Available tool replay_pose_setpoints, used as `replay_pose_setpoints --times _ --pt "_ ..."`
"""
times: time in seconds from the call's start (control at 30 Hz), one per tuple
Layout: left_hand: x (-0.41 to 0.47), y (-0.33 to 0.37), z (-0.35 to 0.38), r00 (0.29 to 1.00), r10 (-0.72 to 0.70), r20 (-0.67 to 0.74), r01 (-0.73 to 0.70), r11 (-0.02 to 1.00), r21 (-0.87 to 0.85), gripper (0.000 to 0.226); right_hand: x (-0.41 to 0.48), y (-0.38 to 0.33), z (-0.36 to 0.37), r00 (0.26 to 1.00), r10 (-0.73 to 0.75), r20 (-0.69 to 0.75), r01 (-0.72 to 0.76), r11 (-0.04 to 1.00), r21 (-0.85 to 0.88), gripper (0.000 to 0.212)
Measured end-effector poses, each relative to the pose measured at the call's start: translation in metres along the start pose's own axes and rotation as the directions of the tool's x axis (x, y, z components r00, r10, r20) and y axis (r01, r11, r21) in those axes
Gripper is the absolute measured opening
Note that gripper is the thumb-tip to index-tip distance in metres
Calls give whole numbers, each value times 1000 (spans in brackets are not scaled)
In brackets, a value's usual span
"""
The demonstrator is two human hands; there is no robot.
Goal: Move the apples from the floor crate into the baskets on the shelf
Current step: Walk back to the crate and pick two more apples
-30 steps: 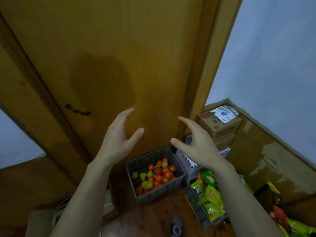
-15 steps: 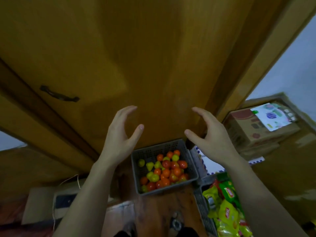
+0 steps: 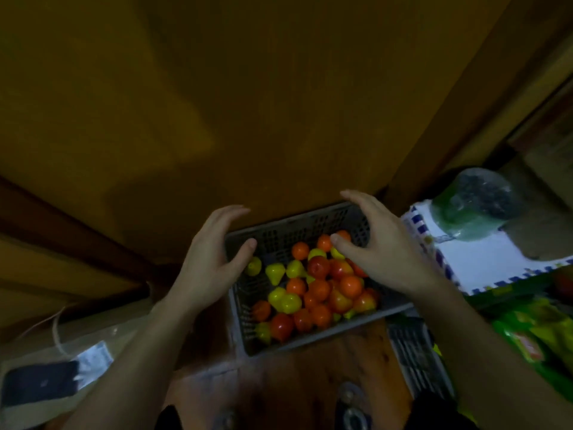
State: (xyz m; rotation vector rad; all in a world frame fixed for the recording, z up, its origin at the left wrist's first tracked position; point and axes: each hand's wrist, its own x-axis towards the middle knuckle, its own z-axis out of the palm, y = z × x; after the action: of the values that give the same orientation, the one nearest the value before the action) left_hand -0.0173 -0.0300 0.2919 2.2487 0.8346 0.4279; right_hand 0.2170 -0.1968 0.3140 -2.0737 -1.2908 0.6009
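You are holding your left hand [image 3: 214, 259] and right hand [image 3: 381, 252] spread and empty over the grey floor crate [image 3: 248, 333], where the red apples [image 3: 317, 268] are lying among yellow fruit.

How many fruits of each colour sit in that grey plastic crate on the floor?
Yellow-green fruits: about 8
Red and orange fruits: about 17
Total: about 25; the right hand hides some in the grey plastic crate.
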Motion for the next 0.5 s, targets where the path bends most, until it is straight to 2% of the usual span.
replay_pose_setpoints --times 0.13,0.23,0.33,0.5 --pt "21 -106 79 996 27 89 -31 999 41 50 35 87 76 997 -62 50 67 990 -121 76" --pt "29 -165 131 985 53 162 -62 997 52 48 47 149 126 981 -88 172 127 964 -233 81" --pt "31 -208 167 974 82 211 -100 992 75 47 58 198 163 964 -64 258 146 938 -314 84" --pt "37 -246 204 941 119 318 -157 983 94 50 84 236 200 963 -43 268 147 912 -384 83"
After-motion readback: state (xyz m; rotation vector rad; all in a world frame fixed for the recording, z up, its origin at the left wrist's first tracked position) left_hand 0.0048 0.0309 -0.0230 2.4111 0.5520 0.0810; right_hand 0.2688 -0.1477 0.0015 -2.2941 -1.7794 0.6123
